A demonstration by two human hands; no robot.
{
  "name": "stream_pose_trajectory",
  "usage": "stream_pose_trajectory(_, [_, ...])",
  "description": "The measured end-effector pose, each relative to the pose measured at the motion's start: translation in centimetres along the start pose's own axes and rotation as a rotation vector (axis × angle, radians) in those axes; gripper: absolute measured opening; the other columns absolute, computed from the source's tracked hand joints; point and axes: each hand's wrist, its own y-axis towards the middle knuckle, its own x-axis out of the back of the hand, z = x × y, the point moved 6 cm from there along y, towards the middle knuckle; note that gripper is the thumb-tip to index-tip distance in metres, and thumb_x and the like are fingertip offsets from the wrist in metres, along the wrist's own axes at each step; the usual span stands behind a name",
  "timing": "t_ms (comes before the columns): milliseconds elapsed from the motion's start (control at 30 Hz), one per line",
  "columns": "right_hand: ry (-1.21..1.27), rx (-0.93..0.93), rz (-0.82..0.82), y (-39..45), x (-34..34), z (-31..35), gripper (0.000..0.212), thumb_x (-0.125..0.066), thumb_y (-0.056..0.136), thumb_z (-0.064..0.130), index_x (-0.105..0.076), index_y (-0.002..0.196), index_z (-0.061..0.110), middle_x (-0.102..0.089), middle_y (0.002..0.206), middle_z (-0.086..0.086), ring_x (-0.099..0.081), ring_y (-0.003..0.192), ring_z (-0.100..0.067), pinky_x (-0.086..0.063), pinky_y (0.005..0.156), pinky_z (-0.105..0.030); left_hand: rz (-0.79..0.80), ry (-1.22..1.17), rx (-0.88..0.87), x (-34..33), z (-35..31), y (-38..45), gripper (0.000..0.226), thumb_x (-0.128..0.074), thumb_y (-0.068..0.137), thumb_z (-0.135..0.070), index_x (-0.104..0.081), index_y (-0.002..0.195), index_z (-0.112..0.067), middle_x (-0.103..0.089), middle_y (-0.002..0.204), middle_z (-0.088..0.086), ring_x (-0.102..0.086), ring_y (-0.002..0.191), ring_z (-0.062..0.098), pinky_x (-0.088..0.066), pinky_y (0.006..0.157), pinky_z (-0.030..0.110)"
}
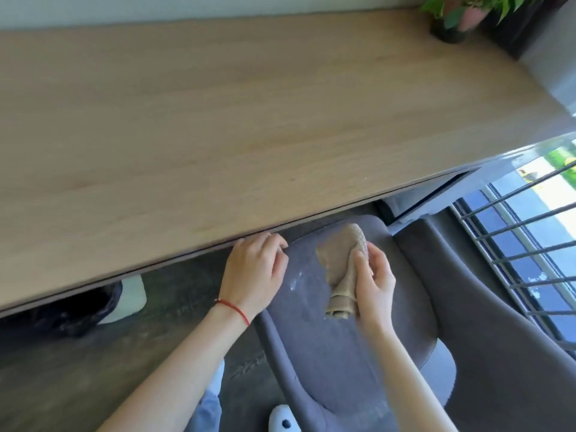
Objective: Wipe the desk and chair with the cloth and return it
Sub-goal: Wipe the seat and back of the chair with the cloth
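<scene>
Cloth (pixel 339 269): beige, textured, bunched into a loose roll. Held upright in the right hand (pixel 372 285), fingers and thumb closed around its lower half, upper end free and flaring above the thumb. Position: above the chair seat (pixel 311 338), toward the seat's front edge, just short of the surface's near edge. Whether the lower end touches the seat cannot be told. The bunched hold likely serves to present a fresh face for the next wipe.

Left hand (pixel 254 269): open, holding nothing, fingers curled lightly, fingertips at the near edge of the surface (pixel 218 120) and over the left front corner of the seat; probably braced there to steady the lean over the chair. Red cord on the wrist.

Seat: grey fabric, a pale smear (pixel 296 280) near its front left, between the two hands; the likely target.

Surface: wood-grain, bare save a potted plant (pixel 452 17) at its far right corner.

Stage, judged: chair wiping in hand; cloth not yet returned.
</scene>
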Motion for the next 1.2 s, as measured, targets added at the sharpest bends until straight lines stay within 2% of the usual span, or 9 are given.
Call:
stream_pose_trajectory(133, [0.257, -0.446, 0.036, -1.7, 1.6, -8.0, 0.017, -0.052, 0.095, 0.02, -0.067, 0.088, 0.024, -0.067, 0.083, 0.0, -0.062, 0.07, -0.01, -0.055, 0.058, -0.02, 0.248, 0.103, 0.483, -7.6, 2.1, -7.6, 0.033, -0.046, 0.092, -0.025, -0.051, 0.121, -0.012, -0.057, 0.121, 0.009, -0.054, 0.11, 0.025, -0.046, 0.087, 0.033])
stream_pose_trajectory(200, [0.301, -0.614, 0.081, -1.8, 2.0, -11.7, 0.015, -0.052, 0.094, 0.022, -0.065, 0.09, 0.014, -0.063, 0.088, -0.008, -0.061, 0.079, -0.018, -0.053, 0.071, -0.027, 0.297, 0.154, 0.693, -10.6, 3.7, -10.3, 0.052, -0.046, 0.092, -0.034, -0.034, 0.136, -0.008, -0.044, 0.135, 0.013, -0.048, 0.119, 0.029, -0.045, 0.092, 0.036])
stream_pose_trajectory(300, [0.278, -0.703, 0.125, -1.6, 2.5, -15.8, 0.021, -0.053, 0.094, 0.025, -0.061, 0.104, 0.008, -0.056, 0.101, -0.015, -0.053, 0.094, -0.027, -0.045, 0.088, -0.041, 0.27, 0.162, 0.819, -14.4, 4.7, -12.2, 0.071, -0.049, 0.091, -0.036, -0.015, 0.145, -0.002, -0.027, 0.146, 0.019, -0.044, 0.123, 0.035, -0.046, 0.092, 0.04])
stream_pose_trajectory(433, [0.152, -0.54, 0.117, 0.1, 2.8, -18.3, 0.009, -0.058, 0.092, 0.015, -0.064, 0.098, 0.012, -0.062, 0.089, -0.008, -0.058, 0.077, -0.017, -0.052, 0.07, -0.031, 0.115, 0.178, 0.834, -17.1, 5.8, -12.3, 0.061, -0.053, 0.087, -0.015, -0.028, 0.142, -0.007, -0.027, 0.144, 0.02, -0.041, 0.116, 0.04, -0.047, 0.083, 0.048])
stream_pose_trajectory(600, [-0.274, -0.228, 0.183, 2.6, 1.4, -20.2, 0.022, -0.067, 0.084, 0.016, -0.066, 0.106, 0.016, -0.07, 0.096, -0.005, -0.064, 0.086, -0.017, -0.052, 0.082, -0.031, 0.008, 0.215, 0.766, -17.6, 6.1, -12.7, 0.042, -0.059, 0.074, -0.006, -0.054, 0.115, -0.016, -0.044, 0.132, 0.013, -0.049, 0.108, 0.037, -0.049, 0.057, 0.044])
stream_pose_trajectory(733, [-0.679, 0.25, 0.287, 4.4, -2.4, -19.4, 0.037, -0.064, 0.08, 0.002, -0.064, 0.116, 0.011, -0.065, 0.116, -0.008, -0.053, 0.102, -0.029, -0.037, 0.088, -0.023, -0.035, 0.184, 0.81, -17.4, 6.3, -12.9, 0.041, -0.059, 0.074, -0.008, -0.054, 0.112, -0.021, -0.045, 0.132, 0.007, -0.049, 0.11, 0.032, -0.046, 0.054, 0.041])
stream_pose_trajectory(833, [-0.852, 0.498, 0.401, 5.0, -5.8, -19.3, 0.04, -0.058, 0.083, -0.002, -0.063, 0.12, 0.011, -0.061, 0.127, -0.006, -0.048, 0.107, -0.034, -0.042, 0.089, -0.035, -0.075, 0.161, 0.844, -17.3, 6.5, -13.2, 0.044, -0.06, 0.074, -0.009, -0.053, 0.115, -0.023, -0.044, 0.132, 0.007, -0.048, 0.111, 0.031, -0.046, 0.055, 0.041])
stream_pose_trajectory(1100, [-1.119, 0.602, 0.721, 2.7, -7.4, -21.8, 0.044, -0.048, 0.086, -0.002, -0.06, 0.125, 0.014, -0.054, 0.139, -0.005, -0.044, 0.114, -0.037, -0.042, 0.091, -0.043, -0.07, 0.162, 0.858, -17.2, 6.6, -13.1, 0.042, -0.06, 0.074, -0.011, -0.053, 0.114, -0.023, -0.044, 0.131, 0.008, -0.049, 0.11, 0.031, -0.046, 0.055, 0.042])
stream_pose_trajectory(1200, [-1.076, 0.582, 0.525, 5.7, -6.3, -20.1, 0.04, -0.047, 0.089, -0.001, -0.063, 0.121, 0.017, -0.059, 0.133, -0.002, -0.046, 0.107, -0.035, -0.041, 0.084, -0.04, -0.082, 0.161, 0.85, -17.2, 6.5, -13.2, 0.041, -0.06, 0.074, -0.011, -0.053, 0.112, -0.023, -0.045, 0.13, 0.008, -0.049, 0.11, 0.032, -0.046, 0.054, 0.041])
